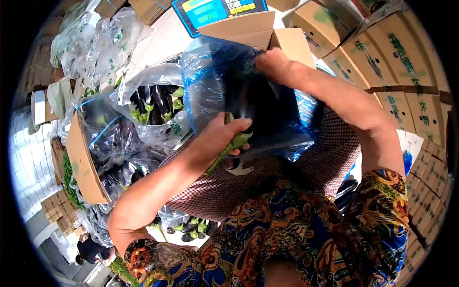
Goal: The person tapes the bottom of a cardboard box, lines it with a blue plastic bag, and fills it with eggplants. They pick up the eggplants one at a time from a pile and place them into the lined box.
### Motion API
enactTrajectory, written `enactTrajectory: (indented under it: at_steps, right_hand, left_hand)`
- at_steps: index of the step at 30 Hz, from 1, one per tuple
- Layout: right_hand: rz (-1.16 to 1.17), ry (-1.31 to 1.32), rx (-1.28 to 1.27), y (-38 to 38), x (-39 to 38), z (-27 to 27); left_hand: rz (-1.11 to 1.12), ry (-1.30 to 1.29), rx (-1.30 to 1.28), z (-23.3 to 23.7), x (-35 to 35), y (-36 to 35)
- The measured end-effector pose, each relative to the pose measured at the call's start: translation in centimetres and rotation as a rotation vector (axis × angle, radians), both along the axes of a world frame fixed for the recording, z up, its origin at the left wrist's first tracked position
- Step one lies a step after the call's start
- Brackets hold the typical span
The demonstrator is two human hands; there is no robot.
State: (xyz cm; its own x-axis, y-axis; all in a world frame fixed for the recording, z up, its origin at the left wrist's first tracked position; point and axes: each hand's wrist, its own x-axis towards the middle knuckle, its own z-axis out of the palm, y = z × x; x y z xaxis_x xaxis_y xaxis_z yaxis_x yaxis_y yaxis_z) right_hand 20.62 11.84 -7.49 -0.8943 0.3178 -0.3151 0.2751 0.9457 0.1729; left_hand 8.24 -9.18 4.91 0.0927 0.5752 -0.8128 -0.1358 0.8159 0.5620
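My left hand (224, 136) is closed round the green stem end of an eggplant (241, 139), at the near left edge of a blue plastic bag (203, 71). The eggplant's dark body is hard to tell from the shadow in the bag. The bag lines an open cardboard box (239, 26) between my knees. My right hand (273, 66) is a fist at the bag's far right rim and seems to grip the plastic; its fingertips are hidden. What lies deep in the bag is too dark to make out.
To the left, more eggplants (155, 103) lie in a clear plastic bag, beside an open carton (81, 158) of bagged eggplants. A blue scale (210, 16) stands beyond the box. Stacked cartons (368, 62) line the right. A person (91, 249) is at the lower left.
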Motion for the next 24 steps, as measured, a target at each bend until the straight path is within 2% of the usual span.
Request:
enactTrajectory:
  at_steps: [2,3,4,6,8,10,11,12,13,15,17,20,21,22,24]
  right_hand:
    - [-0.171,-0.017,-0.167,1.3,-0.3,0.5]
    - [-0.284,0.281,-0.254,1.6,0.2,0.3]
    - [-0.327,0.336,-0.256,2.2,0.4,1.5]
    - [-0.421,0.675,-0.320,3.7,2.0,4.3]
    - [-0.272,0.924,-0.322,5.9,4.8,4.5]
    - [-0.448,1.043,-0.362,7.1,6.7,4.4]
    - [-0.675,0.948,-0.487,6.8,7.2,6.6]
    - [-0.556,1.094,-0.495,7.4,7.3,6.6]
    - [-0.551,1.117,-0.453,7.2,7.2,7.0]
    - [-0.529,1.137,-0.368,6.7,7.0,7.1]
    - [-0.505,1.125,-0.277,6.8,7.3,6.3]
    - [-0.920,1.197,-0.991,8.5,8.1,4.0]
    - [-1.032,1.194,-1.222,8.3,7.9,5.1]
    - [-1.153,1.293,-1.288,8.8,7.8,4.1]
    - [-1.186,1.365,-1.365,10.2,7.9,2.1]
  left_hand:
    - [-0.011,0.007,-0.004,-0.2,-0.1,0.2]
    - [-0.010,0.007,0.008,-0.2,-0.1,0.2]
    - [-0.015,0.005,0.020,-0.4,0.0,0.4]
    - [0.010,0.014,0.054,-2.8,0.6,1.3]
    - [0.072,0.049,0.086,-4.7,1.8,2.1]
    - [0.093,0.106,0.199,-8.4,2.9,3.0]
    - [0.101,0.135,0.253,-10.9,3.8,3.6]
    - [0.140,0.244,0.341,-13.8,5.1,4.4]
    - [0.179,0.356,0.428,-17.2,6.8,5.5]
    - [0.104,0.626,0.571,-23.4,10.3,6.3]
    - [-0.025,0.802,0.647,-25.7,11.4,6.6]
    - [-0.196,1.038,0.686,-25.7,11.1,6.2]
    - [-0.271,1.011,0.580,-22.5,10.1,6.6]
    - [-0.289,0.959,0.561,-22.3,9.6,6.5]
    - [-0.318,0.847,0.529,-21.7,8.7,6.7]
